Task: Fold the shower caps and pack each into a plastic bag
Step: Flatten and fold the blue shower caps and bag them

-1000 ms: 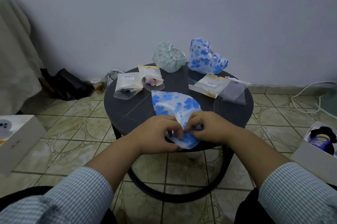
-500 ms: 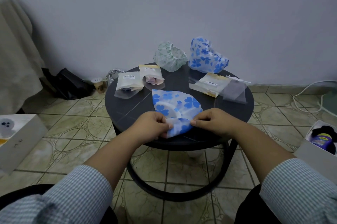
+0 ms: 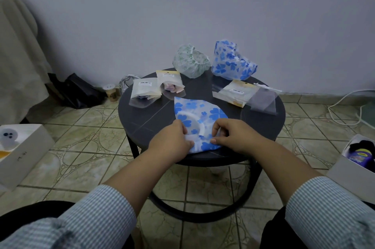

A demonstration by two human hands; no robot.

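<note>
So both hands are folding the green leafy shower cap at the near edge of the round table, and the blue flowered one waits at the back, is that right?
Not quite. The head view shows the left hand and right hand pinching a blue flowered shower cap at the near edge of the round table. The green leafy cap sits untouched at the back, beside another blue flowered cap.

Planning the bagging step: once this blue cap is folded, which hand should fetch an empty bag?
Right, probably. The empty plastic bags lie on the table's right side, nearer the right hand; the left hand can keep pinching the flat blue-flowered shower cap.
</note>
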